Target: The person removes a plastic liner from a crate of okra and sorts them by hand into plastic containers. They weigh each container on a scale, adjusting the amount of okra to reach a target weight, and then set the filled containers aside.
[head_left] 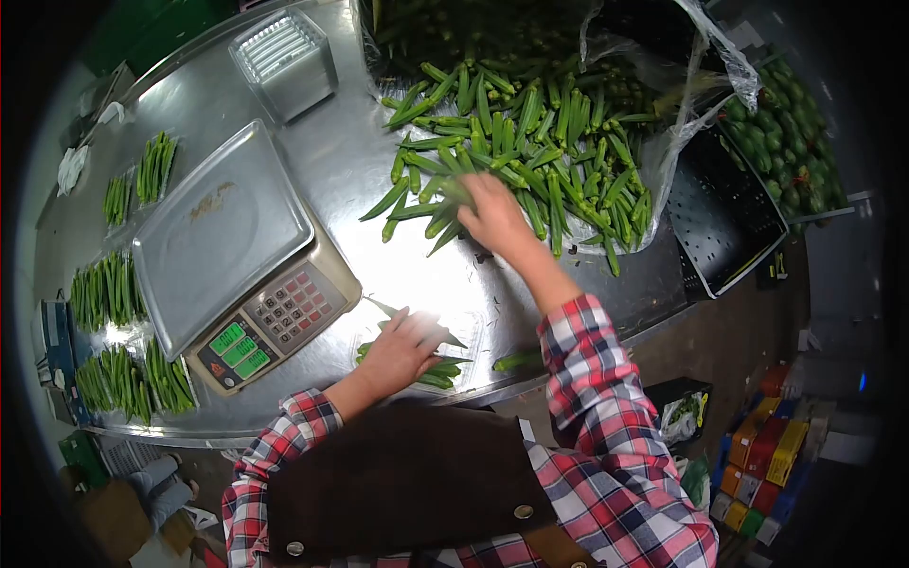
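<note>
A large heap of green okra pods spills over the table from a plastic liner. My right hand reaches into its near edge with fingers curled around some pods, slightly blurred. Close to the table's front edge, my left hand is curved over a small bunch of okra on clear plastic. Pod ends stick out on both sides of that hand, and its palm hides the middle of the bunch. A single okra pod lies to the right.
A digital scale with lit green displays stands at left. Beyond it are packed okra bundles and a metal box. At right are a black crate, dark green produce and stacked coloured boxes on the floor.
</note>
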Tool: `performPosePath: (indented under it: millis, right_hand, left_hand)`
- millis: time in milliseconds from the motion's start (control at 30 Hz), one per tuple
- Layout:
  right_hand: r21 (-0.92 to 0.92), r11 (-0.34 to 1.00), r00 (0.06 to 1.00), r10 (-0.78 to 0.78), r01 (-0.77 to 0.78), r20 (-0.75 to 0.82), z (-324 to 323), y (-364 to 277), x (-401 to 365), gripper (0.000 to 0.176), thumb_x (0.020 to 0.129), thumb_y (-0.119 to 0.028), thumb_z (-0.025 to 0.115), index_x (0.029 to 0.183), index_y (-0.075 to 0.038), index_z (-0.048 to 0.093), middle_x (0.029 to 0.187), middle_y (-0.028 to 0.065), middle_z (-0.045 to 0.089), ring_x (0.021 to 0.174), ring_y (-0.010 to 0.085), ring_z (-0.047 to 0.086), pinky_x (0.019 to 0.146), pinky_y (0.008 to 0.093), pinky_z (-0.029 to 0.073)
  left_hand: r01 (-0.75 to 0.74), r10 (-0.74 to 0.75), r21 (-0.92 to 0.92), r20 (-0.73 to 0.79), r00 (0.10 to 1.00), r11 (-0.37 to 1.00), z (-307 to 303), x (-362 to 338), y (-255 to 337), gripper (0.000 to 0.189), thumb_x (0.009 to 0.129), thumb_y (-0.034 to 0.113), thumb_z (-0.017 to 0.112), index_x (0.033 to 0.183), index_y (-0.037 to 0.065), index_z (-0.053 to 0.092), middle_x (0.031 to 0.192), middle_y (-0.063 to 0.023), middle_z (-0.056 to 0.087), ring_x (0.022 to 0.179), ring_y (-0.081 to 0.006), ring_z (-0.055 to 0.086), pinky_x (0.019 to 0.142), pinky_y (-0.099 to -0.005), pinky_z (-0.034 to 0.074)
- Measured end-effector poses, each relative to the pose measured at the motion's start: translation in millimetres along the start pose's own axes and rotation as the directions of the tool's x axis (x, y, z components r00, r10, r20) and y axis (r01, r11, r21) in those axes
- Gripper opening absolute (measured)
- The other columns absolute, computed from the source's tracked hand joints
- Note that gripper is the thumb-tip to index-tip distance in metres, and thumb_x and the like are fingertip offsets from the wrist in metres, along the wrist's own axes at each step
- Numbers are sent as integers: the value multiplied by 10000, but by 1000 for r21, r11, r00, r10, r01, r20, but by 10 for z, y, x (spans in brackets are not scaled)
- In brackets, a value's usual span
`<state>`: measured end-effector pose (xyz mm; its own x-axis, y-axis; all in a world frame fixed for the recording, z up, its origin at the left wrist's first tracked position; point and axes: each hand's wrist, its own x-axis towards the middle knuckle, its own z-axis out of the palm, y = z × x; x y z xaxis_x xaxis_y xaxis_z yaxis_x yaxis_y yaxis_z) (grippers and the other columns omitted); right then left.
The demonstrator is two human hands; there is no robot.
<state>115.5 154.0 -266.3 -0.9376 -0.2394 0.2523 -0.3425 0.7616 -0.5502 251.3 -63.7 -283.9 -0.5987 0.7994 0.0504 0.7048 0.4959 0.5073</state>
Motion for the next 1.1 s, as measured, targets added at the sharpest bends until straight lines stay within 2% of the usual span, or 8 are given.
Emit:
performPosePath:
  millis: [167, 367, 467, 567, 767, 833, 1000, 1100]
  right_hand:
    - [-420, 893, 957, -39, 163, 288, 190, 250, 281, 300, 706, -65, 571, 1005, -83, 571, 1029, 162, 513, 959, 338, 489, 824, 391, 405]
    - [-257, 965, 989, -24, 61, 143, -348, -218, 78, 263, 720, -88, 590, 962, -28, 507, 971, 199, 537, 925, 356, 512, 791, 419, 420]
    - [-104, 961, 820, 275, -258, 503, -348, -629, -330, 268, 757, -134, 580, 947, 9, 457, 903, 210, 551, 847, 363, 565, 730, 439, 453]
    - [-108, 982, 747, 188, -156, 638, -44, -903, -738, 377, 745, -213, 633, 982, 20, 456, 927, 204, 538, 882, 347, 564, 752, 424, 473]
    - [54, 997, 985, -66, 58, 159, 167, -618, -576, 209, 739, -146, 602, 908, -26, 576, 855, 132, 519, 861, 305, 527, 740, 392, 452]
    - [-290, 937, 975, -153, 195, 160, 239, -379, -377, 164, 714, -76, 559, 873, -38, 575, 865, 121, 504, 858, 291, 495, 762, 380, 413]
    - [-318, 838, 891, -449, 444, 62, 211, -145, -170, 135, 729, -95, 538, 850, -53, 578, 879, 122, 506, 874, 272, 491, 776, 398, 387]
    - [-376, 849, 927, -315, 371, 203, 218, -108, -83, 113, 730, -100, 540, 832, -59, 569, 870, 118, 525, 888, 274, 498, 796, 396, 383]
  left_hand:
    - [100, -97, 58, -60, 993, 993, -214, -236, -37, 523, 736, 256, 655, 1193, 64, 488, 1303, -127, 400, 1224, -282, 375, 1013, -466, 281]
    - [291, -305, -92, -257, 917, 952, -248, -838, -197, 620, 711, 208, 672, 1247, 29, 417, 1320, -180, 364, 1224, -370, 345, 1021, -457, 275]
    - [306, -347, -173, -312, 885, 936, -189, -878, -180, 673, 699, 206, 680, 1276, 30, 381, 1337, -192, 341, 1225, -375, 340, 1025, -449, 271]
    - [247, -313, -219, -352, 882, 944, -134, -757, -141, 720, 685, 218, 692, 1294, 33, 357, 1345, -203, 326, 1231, -379, 325, 1029, -455, 257]
    - [220, -214, 15, -183, 960, 975, -20, -369, -87, 586, 760, 263, 632, 1261, 55, 411, 1320, -152, 370, 1241, -338, 322, 1025, -491, 235]
    - [221, -222, -28, -197, 955, 975, 58, -351, -118, 516, 792, 262, 600, 1238, 62, 436, 1307, -127, 392, 1238, -310, 337, 1024, -490, 238]
    - [193, -185, 10, -248, 951, 981, -22, -248, -172, 532, 765, 279, 632, 1218, 67, 451, 1298, -124, 403, 1229, -306, 356, 1021, -485, 247]
    - [102, -121, -92, -232, 965, 991, -223, -273, -23, 562, 729, 291, 667, 1200, 64, 461, 1295, -125, 407, 1227, -307, 360, 1018, -488, 253]
